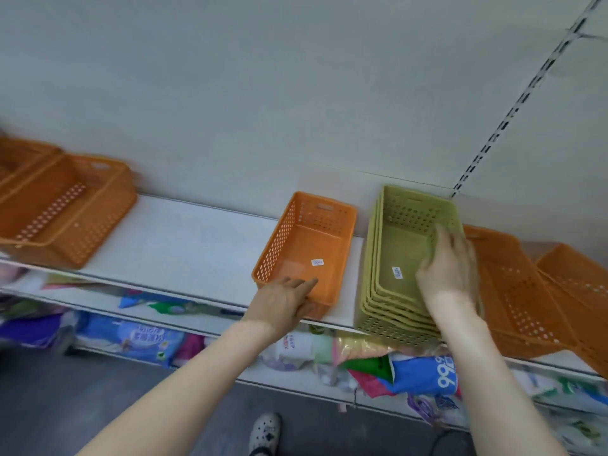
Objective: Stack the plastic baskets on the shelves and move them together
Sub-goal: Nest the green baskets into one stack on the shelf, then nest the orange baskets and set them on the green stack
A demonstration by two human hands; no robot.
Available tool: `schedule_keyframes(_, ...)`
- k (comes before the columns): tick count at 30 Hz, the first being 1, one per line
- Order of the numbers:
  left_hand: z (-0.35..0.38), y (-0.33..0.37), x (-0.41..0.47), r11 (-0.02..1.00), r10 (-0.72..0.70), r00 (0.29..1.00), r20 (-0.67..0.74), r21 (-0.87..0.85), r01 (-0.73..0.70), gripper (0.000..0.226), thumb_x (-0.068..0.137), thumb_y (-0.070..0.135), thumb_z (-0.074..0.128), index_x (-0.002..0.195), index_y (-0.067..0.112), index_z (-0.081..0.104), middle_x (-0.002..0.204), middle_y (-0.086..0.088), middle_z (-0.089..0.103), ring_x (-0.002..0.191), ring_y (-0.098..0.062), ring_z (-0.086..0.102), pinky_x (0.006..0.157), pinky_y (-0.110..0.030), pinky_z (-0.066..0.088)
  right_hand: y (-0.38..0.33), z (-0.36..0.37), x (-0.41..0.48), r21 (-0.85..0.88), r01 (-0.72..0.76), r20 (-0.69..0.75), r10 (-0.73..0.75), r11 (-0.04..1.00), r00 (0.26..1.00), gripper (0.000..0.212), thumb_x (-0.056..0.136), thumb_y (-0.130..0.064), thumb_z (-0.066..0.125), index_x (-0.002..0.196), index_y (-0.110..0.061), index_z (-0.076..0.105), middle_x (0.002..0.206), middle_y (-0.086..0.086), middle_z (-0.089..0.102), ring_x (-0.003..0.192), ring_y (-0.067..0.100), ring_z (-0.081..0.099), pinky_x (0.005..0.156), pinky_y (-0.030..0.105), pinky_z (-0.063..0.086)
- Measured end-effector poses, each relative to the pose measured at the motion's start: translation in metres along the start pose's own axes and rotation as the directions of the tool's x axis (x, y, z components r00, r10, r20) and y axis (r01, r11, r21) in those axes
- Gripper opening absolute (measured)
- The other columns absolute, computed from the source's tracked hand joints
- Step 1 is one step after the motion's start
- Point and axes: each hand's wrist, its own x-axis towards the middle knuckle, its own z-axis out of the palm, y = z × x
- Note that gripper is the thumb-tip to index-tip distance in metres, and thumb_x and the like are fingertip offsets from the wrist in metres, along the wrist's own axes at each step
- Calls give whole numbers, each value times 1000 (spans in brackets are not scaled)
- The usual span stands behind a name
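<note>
A pale grey back wall (263, 77) fills the upper frame, crossed at right by a slotted upright (513, 110). Below it runs a long white shelf (184, 245), its middle bare. A lower shelf (204, 327) is crowded with bright soft packs (138, 337), and dark grey floor (82, 406) lies beneath, with one white clog (266, 428) showing at the bottom edge.

On the white shelf, blurred large orange baskets (62, 205) sit at far left. More orange baskets (526, 291) lean in a row at far right. Just left of them stands a nested green stack (394, 264), its front overhanging the shelf lip. A single orange basket (306, 251) rests near the green stack, a narrow gap between them; each holds a small white sticker on its floor.

The right hand (449, 274) lies over the green stack's right rim, fingers spread down the inner wall, thumb inside. The left hand (283, 304) grips the orange basket's front rim, fingers hooked over it.
</note>
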Motion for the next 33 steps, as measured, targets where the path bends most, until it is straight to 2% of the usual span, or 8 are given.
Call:
schedule_keyframes(2,-13,-14,-24,995,-85,992,-98,-52,80,49,92,44,48,133,19,57,118,-4,69,102,-31,65,80,-36,52,-33,15,-20,133,143,13,-146,981,989,51,95,-9,49,145,-14,41,150,10,42,137,31,40,111,43,33)
schedule_keyframes(4,-29,-30,-54,980,-195,962,-192,-85,182,44,91,43,50,127,21,62,116,-1,70,100,-28,66,75,-34,53,-62,37,-47,233,333,0,-343,914,939,42,95,-6,50,136,-7,51,137,15,55,125,34,52,104,41,40)
schedule_keyframes(6,-43,-53,-84,941,-334,919,-207,-129,313,42,93,40,53,131,24,58,125,1,66,111,-26,61,84,-36,52,-93,59,-74,284,440,27,-466,852,884,37,96,-10,52,132,-6,56,128,15,62,117,33,58,98,39,44)
schedule_keyframes(9,-57,-95,-134,870,-490,831,-264,-212,445,41,95,37,53,133,25,56,129,3,63,119,-22,57,92,-37,49,-147,89,-111,395,463,153,-554,793,818,36,98,-22,47,130,-10,59,124,11,65,111,30,61,92,36,45)
schedule_keyframes(14,-83,-168,-212,748,-664,661,-350,-338,572,40,95,36,55,133,25,56,129,7,62,114,-15,60,92,-35,49,-245,144,-162,465,517,243,-666,718,706,36,100,-25,47,131,-14,59,130,6,64,119,24,58,99,33,42)
schedule_keyframes(20,-124,-282,-293,670,-740,559,-374,-342,659,40,93,35,57,132,28,55,127,9,62,115,-15,59,93,-34,49,-390,205,-194,514,521,273,-705,682,654,38,99,-25,46,135,-14,54,132,7,61,118,27,58,96,35,43)
schedule_keyframes(26,-166,-383,-331,644,-761,550,-344,-298,705,42,93,34,55,135,31,53,129,11,59,114,-14,58,85,-28,44,-530,251,-182,473,525,282,-686,708,671,43,98,-22,47,141,-15,47,138,8,55,123,28,51,99,35,40)
schedule_keyframes(33,-194,-478,-306,700,-708,612,-353,-232,676,44,95,37,53,138,28,50,134,7,57,122,-16,53,95,-33,45,-625,301,-134,358,578,257,-673,733,694,46,96,-21,51,140,-8,46,136,16,56,127,35,47,104,44,37)
